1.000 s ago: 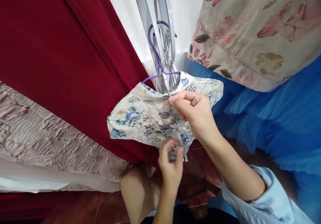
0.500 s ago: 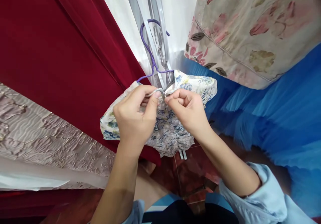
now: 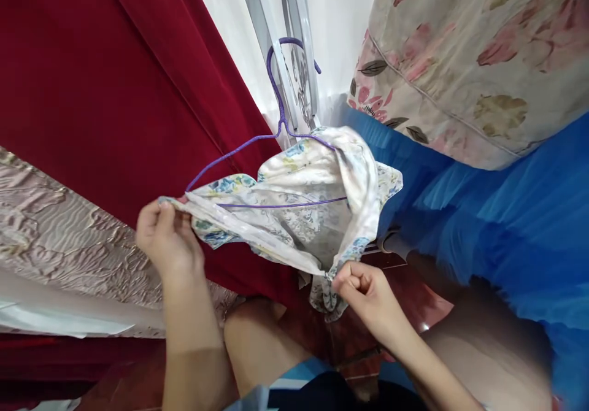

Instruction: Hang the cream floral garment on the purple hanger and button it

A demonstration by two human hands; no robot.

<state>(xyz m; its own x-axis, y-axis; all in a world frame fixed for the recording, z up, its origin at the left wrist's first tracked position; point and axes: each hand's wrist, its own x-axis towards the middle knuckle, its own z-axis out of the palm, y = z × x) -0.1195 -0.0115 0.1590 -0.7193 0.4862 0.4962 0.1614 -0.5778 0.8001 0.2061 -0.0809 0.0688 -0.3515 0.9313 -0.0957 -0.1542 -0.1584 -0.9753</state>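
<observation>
The white, blue-floral fabric garment hangs open on the thin purple hanger. The left hand pinches one edge; the right hand, fingers curled, pinches the opening's lower end.

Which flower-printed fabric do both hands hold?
The white blue-flowered garment, purple hanger partly inside it, held by the left hand and right hand; the pink-flowered cloth at upper right is untouched.

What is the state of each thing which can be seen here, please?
Floral garment, spread open, inside showing.
Purple hanger, hook uppermost, partly inside garment, one shoulder wire bare.
Left hand, grip closed on garment edge.
Right hand, grip closed at the opening's lower end.
Red cloth, hanging in folds.
Blue fabric, hanging loosely.
</observation>
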